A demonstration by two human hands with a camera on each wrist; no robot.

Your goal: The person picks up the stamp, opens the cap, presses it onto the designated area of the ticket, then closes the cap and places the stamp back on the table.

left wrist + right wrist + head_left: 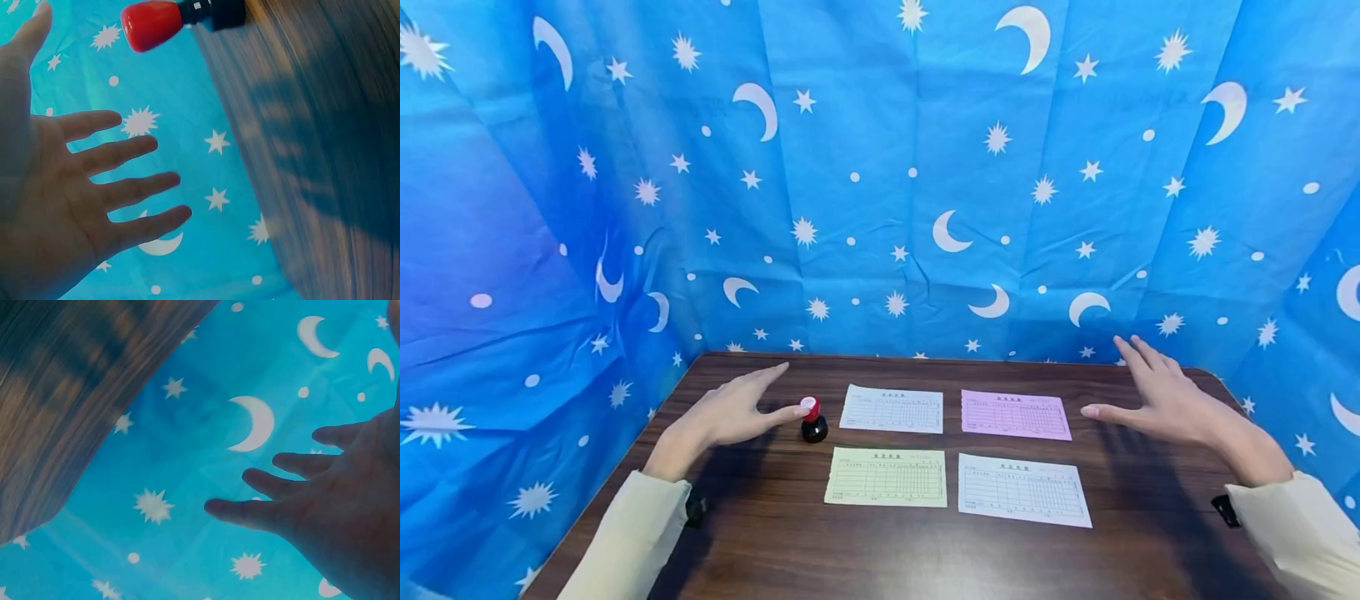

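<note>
My left hand (727,414) hovers over the left part of the table with its fingers straight and spread. Close to its thumb stands a stamp (813,423) with a red handle and black base; in the left wrist view the stamp (153,25) is apart from the hand. Right of it lie printed slips in two rows: a white slip (891,409) and a pink slip (1016,415) behind, a green slip (887,477) and another white slip (1024,491) in front. Above the table's right side my right hand (1172,406) is spread and holds nothing.
The dark wood-grain table (880,550) meets a blue curtain (865,208) with white moons and stars at its back edge. The curtain also hangs along the left and right sides. Shadows of both hands fall on the tabletop.
</note>
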